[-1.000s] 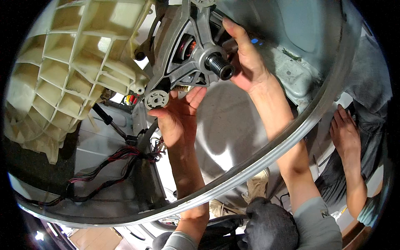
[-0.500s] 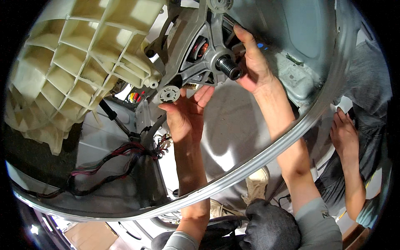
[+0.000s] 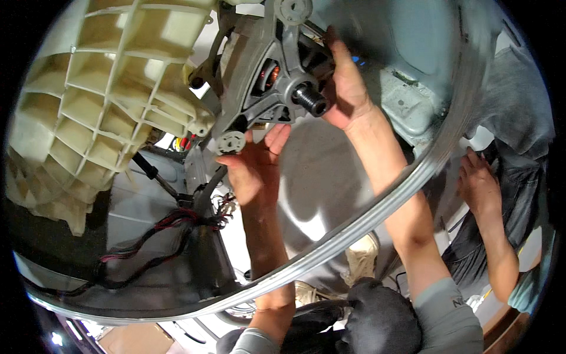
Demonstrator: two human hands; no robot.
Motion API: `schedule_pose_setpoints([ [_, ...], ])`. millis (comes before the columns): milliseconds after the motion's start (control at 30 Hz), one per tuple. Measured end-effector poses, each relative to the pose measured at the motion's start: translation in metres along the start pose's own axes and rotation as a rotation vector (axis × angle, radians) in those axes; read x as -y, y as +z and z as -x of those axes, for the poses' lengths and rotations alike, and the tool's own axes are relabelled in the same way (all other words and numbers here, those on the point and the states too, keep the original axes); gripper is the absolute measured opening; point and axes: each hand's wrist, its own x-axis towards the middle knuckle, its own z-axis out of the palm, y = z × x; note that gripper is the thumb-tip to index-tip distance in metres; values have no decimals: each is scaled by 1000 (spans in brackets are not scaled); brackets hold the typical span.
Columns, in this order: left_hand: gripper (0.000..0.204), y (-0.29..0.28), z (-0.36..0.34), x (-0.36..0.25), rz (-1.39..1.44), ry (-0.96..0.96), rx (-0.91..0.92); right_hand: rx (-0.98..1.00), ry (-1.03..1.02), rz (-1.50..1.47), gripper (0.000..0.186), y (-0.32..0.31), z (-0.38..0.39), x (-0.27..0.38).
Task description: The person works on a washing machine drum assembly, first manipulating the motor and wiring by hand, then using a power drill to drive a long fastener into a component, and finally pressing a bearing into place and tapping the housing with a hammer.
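Note:
A grey metal motor (image 3: 247, 71) with copper windings, a black threaded shaft and round end mounts hangs at upper centre. My left hand (image 3: 253, 171) holds it from below at the lower left, thumb beside the round mount (image 3: 230, 143), fingers curled up behind the frame. My right hand (image 3: 351, 94) grips the motor's right side, thumb pointing up and fingers partly hidden behind it. At the motor's left is a large cream ribbed plastic part (image 3: 100, 82).
A curved metal rim (image 3: 330, 242) crosses over both forearms. A wire bundle (image 3: 171, 224) and black strut (image 3: 150, 165) lie at lower left. A grey panel (image 3: 413, 35) is at upper right. A co-worker's hand (image 3: 477, 183) is at the right, and a shoe (image 3: 359, 259) shows below.
The view wobbles slightly, with motor and hands shifting together in the picture, both grips unchanged. The co-worker's hand has moved a little left.

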Motion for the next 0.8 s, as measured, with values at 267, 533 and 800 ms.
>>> schedule_pose_setpoints([
  [267, 75, -5, 0, 0, -47, -11, 38, 87, -79, -22, 37, 7, -2, -1],
  [533, 77, -18, 3, -1, 29, -31, 83, 120, -80, 22, 39, 11, 6, 2],
  [800, 81, -19, 13, 7, 15, -13, 144, 110, -141, 41, 43, -2, 26, -3],
])
